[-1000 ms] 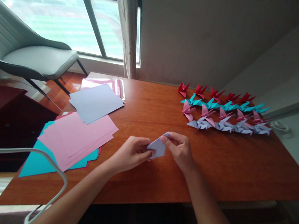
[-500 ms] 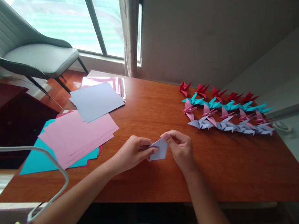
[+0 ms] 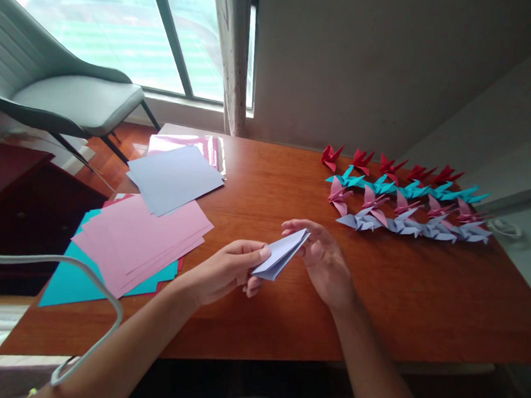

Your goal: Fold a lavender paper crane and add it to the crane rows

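Fingers and thumb of the left hand (image 3: 227, 269) clamp the folded lavender paper (image 3: 280, 254) above the table (image 3: 259, 339), and the right hand (image 3: 327, 266) curves, fingers apart, by its upper tip, contact unclear! Pink sheets (image 3: 143, 238) lie off left, folded birds (image 3: 414, 190) in rows off right.

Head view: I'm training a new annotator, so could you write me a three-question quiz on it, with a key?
1. Multiple choice: whose thumb lies on top of the folded paper? A) right hand; B) left hand; C) neither.
2. True or false: the red paper birds form the row farthest from the person.
3. Fill in the blank: the large paper corner jutting out from under the pink sheets, toward the picture's lower left, is ____.

Key: 1. B. 2. True. 3. Turquoise.
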Demonstrator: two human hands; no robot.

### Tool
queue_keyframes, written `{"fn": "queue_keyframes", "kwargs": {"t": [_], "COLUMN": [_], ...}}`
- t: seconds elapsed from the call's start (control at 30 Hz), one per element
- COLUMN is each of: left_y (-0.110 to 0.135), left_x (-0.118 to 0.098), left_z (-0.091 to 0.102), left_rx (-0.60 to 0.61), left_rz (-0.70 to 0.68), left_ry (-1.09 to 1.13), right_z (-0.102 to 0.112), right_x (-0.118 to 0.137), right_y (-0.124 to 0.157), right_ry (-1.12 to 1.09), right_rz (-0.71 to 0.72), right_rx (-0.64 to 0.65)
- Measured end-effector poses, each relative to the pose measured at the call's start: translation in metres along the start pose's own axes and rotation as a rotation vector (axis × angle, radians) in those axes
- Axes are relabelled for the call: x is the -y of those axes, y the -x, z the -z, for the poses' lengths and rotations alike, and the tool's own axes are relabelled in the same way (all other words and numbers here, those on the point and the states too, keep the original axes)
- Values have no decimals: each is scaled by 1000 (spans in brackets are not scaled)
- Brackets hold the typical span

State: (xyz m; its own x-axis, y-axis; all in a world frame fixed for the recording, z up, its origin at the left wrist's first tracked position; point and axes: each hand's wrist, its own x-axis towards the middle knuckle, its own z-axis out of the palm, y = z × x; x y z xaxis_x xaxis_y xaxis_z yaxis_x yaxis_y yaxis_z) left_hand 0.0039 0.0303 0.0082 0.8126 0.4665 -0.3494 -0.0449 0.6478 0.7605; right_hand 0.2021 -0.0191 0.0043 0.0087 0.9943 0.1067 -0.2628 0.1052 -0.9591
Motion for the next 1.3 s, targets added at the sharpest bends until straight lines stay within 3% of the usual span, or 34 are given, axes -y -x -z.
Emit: {"fn": "queue_keyframes", "kwargs": {"t": [0.1, 0.2, 0.3, 0.37, 0.47, 0.6, 0.8, 1.03, 1.17, 1.3], "left_y": [1, -1, -4, -6, -7, -10, -12, -10, -11, -13], "left_x": [1, 4, 5, 5, 3, 6, 13, 8, 9, 8], "left_z": [0, -4, -7, -7, -6, -6, -6, -10, -8, -6], "left_rx": [62, 65, -6, -77, -146, -220, -190, -166, -232, -380], "left_rz": [32, 44, -32, -129, -214, -193, -150, -155, -194, -280], "left_ry": [75, -30, -157, -140, -153, -320, -498, -495, -495, -396], "right_z": [-2, -1, 2, 3, 3, 0, 1, 3, 1, 0], "right_x": [1, -6, -11, -12, -10, -7, -10, -9, -10, -10], "right_y": [1, 2, 1, 0, 0, 0, -1, 0, -1, -2], "right_ry": [67, 137, 144, 153, 186, 277, 426, 487, 543, 605], "right_rz": [-32, -43, -57, -79, -134, -174, -77, -47, -31, -1], "right_rx": [91, 15, -135, -161, -122, -29, -124, -173, -192, -179]}}
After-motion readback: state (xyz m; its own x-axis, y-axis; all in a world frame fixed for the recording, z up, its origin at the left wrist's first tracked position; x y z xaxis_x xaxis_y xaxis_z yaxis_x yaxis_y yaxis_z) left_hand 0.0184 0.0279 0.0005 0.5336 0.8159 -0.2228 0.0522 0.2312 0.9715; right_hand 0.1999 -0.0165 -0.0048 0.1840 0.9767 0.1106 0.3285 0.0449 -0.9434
